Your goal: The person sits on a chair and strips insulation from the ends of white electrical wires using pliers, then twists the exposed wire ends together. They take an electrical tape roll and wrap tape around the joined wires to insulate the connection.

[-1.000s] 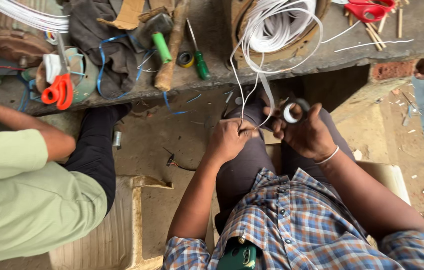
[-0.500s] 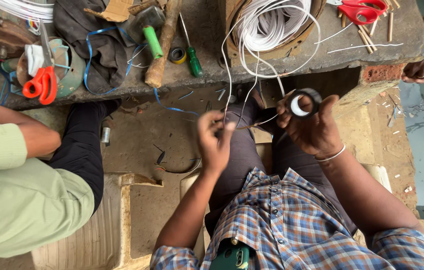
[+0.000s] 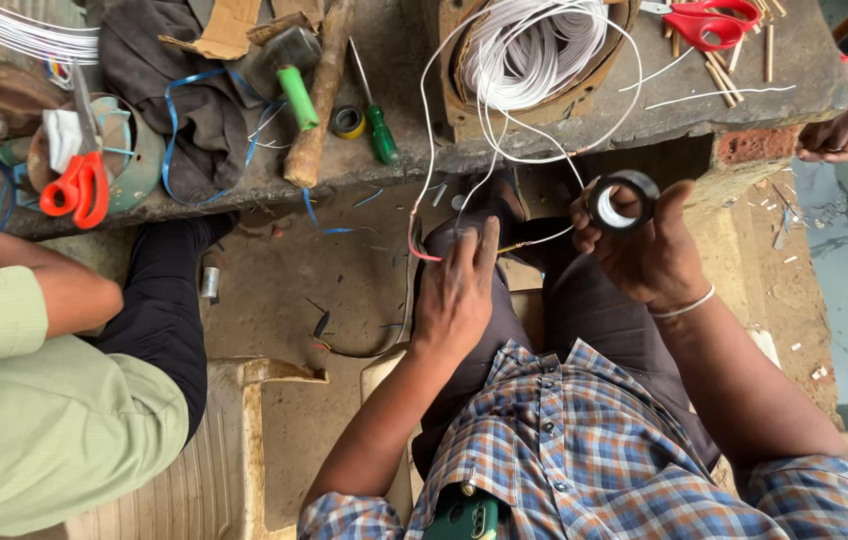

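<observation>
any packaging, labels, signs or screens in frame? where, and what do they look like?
No labels, signs or lit screens.
Torn cardboard scrap: bench, top left; flat, brown.
Phone: shirt pocket, bottom centre; green, screen not showing.

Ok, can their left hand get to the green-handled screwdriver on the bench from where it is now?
Probably yes. The left hand rests on the knee pinching the wires, and the green-handled screwdriver lies near the bench edge just above it, with open space between. It would have to drop the wires first.

The red scissors [image 3: 712, 20] (top edge) are cut off.
</observation>
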Motion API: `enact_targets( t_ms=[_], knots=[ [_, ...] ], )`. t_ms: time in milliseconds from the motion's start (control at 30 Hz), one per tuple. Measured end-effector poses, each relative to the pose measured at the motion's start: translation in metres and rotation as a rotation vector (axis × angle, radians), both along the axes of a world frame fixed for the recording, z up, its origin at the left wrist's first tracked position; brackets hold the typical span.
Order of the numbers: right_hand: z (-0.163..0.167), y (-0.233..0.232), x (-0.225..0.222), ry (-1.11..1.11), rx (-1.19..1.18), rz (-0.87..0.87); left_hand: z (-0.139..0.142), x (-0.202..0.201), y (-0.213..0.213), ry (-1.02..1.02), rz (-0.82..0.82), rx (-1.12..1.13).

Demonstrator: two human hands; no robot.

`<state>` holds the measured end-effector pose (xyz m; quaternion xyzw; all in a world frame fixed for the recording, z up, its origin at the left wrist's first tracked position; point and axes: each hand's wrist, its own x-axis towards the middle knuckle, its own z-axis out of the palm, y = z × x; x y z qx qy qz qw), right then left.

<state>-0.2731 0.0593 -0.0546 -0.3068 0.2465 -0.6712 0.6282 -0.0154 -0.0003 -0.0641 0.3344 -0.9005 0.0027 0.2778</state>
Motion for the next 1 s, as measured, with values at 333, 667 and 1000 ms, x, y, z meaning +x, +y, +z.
enact_targets(
  t_ms=[333,667,1000],
  knots=[
    [0.009,-0.009,0.001,0.276,0.014,-0.041,0.004,0.025,-0.006,0.341,-0.289,0.115],
    [-0.018,0.049,0.057,0.685,0.074,0.094,0.028,0.013,0.01,0.342,-0.307,0.191],
    [0.01,0.029,0.069,1.123,-0.114,-0.069,0.03,0.019,0.012,0.242,-0.256,0.168]
  ],
)
